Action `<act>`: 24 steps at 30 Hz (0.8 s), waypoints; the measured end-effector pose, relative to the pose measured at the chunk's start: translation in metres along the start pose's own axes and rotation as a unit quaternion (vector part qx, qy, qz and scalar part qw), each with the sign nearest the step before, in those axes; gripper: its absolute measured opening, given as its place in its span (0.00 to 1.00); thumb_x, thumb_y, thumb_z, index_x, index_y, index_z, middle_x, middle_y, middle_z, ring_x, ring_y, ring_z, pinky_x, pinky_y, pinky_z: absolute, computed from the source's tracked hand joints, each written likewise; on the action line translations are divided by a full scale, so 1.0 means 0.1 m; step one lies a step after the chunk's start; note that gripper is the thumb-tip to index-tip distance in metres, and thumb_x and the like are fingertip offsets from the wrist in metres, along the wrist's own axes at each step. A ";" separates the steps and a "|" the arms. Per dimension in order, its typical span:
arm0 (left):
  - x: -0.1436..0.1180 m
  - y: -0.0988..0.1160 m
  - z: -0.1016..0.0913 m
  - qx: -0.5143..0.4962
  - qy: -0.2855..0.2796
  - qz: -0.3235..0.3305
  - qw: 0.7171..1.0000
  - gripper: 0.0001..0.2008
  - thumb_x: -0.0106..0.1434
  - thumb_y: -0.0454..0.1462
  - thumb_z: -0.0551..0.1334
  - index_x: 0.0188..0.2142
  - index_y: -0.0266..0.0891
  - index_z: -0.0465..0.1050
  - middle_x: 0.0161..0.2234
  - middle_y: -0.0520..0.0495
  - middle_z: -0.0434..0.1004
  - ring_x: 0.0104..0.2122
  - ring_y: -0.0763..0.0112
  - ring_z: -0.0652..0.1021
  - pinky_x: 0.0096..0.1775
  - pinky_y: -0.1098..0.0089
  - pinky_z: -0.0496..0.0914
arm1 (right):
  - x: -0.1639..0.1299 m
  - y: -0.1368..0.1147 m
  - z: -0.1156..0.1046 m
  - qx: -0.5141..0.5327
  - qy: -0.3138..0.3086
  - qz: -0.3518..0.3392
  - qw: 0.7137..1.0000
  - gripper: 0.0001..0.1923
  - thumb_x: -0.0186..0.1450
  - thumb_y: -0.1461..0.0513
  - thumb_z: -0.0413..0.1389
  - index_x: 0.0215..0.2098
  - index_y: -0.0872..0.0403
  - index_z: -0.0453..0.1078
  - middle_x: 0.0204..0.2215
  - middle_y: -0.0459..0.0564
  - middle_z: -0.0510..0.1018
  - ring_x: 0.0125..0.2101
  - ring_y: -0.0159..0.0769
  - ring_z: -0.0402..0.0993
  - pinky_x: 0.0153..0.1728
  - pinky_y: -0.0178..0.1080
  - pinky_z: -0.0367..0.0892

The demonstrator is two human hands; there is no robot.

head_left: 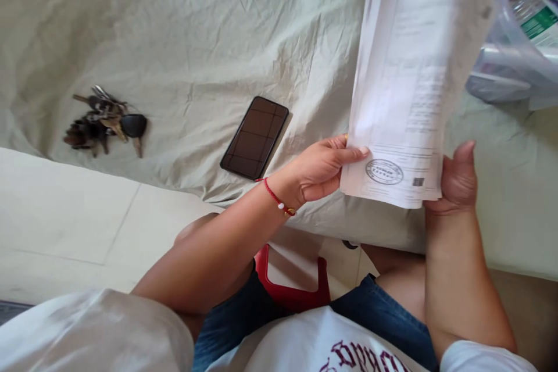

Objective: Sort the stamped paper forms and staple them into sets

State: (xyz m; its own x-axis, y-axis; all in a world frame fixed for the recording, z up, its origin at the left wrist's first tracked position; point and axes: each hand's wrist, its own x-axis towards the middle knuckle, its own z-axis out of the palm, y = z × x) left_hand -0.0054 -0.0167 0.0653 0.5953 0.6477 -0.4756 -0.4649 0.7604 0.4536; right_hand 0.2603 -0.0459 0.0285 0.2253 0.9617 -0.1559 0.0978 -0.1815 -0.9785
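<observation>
A stack of printed papers point(396, 122) is held up at its lower end, with a round ink stamp and a small dark square code near the bottom edge. My left hand point(325, 165) grips the lower left edge, thumb on top and fingers behind. At the lower right edge, my right hand point(457, 180) supports the sheets; its thumb points up, off the paper, and its other fingers are hidden behind them. The upper part of the stack is blurred. Left of my left hand lies a black phone point(255, 138), screen up.
A bunch of keys point(107, 119) lies at the left on the wrinkled pale cloth point(183, 58). At the upper right stands a translucent plastic container point(505, 40) with a green-labelled bottle inside. A red stool point(292, 296) shows below the table edge.
</observation>
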 end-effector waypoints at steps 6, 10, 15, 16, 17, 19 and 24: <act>0.03 0.01 -0.06 0.125 0.150 0.014 0.981 0.16 0.80 0.27 0.61 0.34 0.34 0.80 0.35 0.39 0.86 0.35 0.66 0.83 0.44 0.64 0.77 | 0.05 0.02 -0.21 0.009 0.092 0.131 0.987 0.28 0.43 0.55 0.84 0.41 0.50 0.88 0.46 0.60 0.92 0.46 0.61 0.90 0.52 0.61 0.84; 0.00 0.04 -0.07 0.221 0.159 0.012 0.962 0.22 0.79 0.25 0.59 0.26 0.35 0.76 0.29 0.42 0.81 0.31 0.68 0.79 0.40 0.67 0.74 | 0.06 0.04 -0.22 0.009 0.083 0.122 0.989 0.30 0.42 0.53 0.85 0.42 0.50 0.89 0.47 0.60 0.92 0.46 0.61 0.90 0.53 0.61 0.83; 0.02 0.02 -0.14 0.356 0.178 0.059 0.915 0.21 0.72 0.24 0.69 0.22 0.37 0.75 0.23 0.50 0.71 0.26 0.72 0.70 0.35 0.69 0.65 | 0.05 0.02 -0.25 -0.012 0.059 0.149 0.987 0.32 0.45 0.52 0.85 0.45 0.54 0.88 0.46 0.60 0.92 0.44 0.54 0.89 0.50 0.53 0.85; 0.03 0.02 -0.16 0.375 0.178 0.064 0.908 0.21 0.70 0.25 0.72 0.21 0.37 0.74 0.23 0.51 0.70 0.27 0.72 0.69 0.34 0.69 0.63 | 0.05 0.02 -0.26 -0.015 0.062 0.151 0.987 0.31 0.46 0.53 0.85 0.45 0.54 0.88 0.46 0.60 0.92 0.43 0.53 0.89 0.49 0.52 0.85; 0.03 0.02 -0.17 0.386 0.176 0.067 0.903 0.22 0.69 0.25 0.73 0.21 0.38 0.73 0.22 0.51 0.70 0.27 0.72 0.69 0.34 0.68 0.62 | 0.06 0.02 -0.28 -0.018 0.065 0.152 0.986 0.29 0.47 0.53 0.85 0.45 0.53 0.88 0.46 0.60 0.92 0.43 0.53 0.89 0.48 0.52 0.85; 0.03 0.02 -0.19 0.391 0.170 0.064 0.902 0.22 0.66 0.26 0.76 0.20 0.39 0.71 0.22 0.51 0.70 0.27 0.71 0.69 0.34 0.68 0.60 | 0.07 0.03 -0.31 -0.026 0.070 0.151 0.986 0.28 0.49 0.54 0.84 0.46 0.52 0.88 0.46 0.59 0.92 0.44 0.53 0.89 0.49 0.52 0.85; 0.04 0.01 -0.19 0.347 0.166 0.087 0.919 0.20 0.69 0.26 0.72 0.23 0.39 0.71 0.25 0.51 0.72 0.28 0.71 0.70 0.35 0.67 0.62 | 0.09 0.06 -0.33 -0.019 0.090 0.127 0.988 0.28 0.45 0.56 0.84 0.44 0.51 0.88 0.47 0.56 0.92 0.45 0.51 0.89 0.55 0.53 0.84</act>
State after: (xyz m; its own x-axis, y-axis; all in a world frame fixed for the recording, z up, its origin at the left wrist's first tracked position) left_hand -0.0162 -0.0120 0.0493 0.2649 0.8235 -0.5016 0.0651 0.5038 0.8614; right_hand 0.2951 -0.0454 0.0256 0.4161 0.8324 -0.3660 0.0512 -0.4233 -0.9045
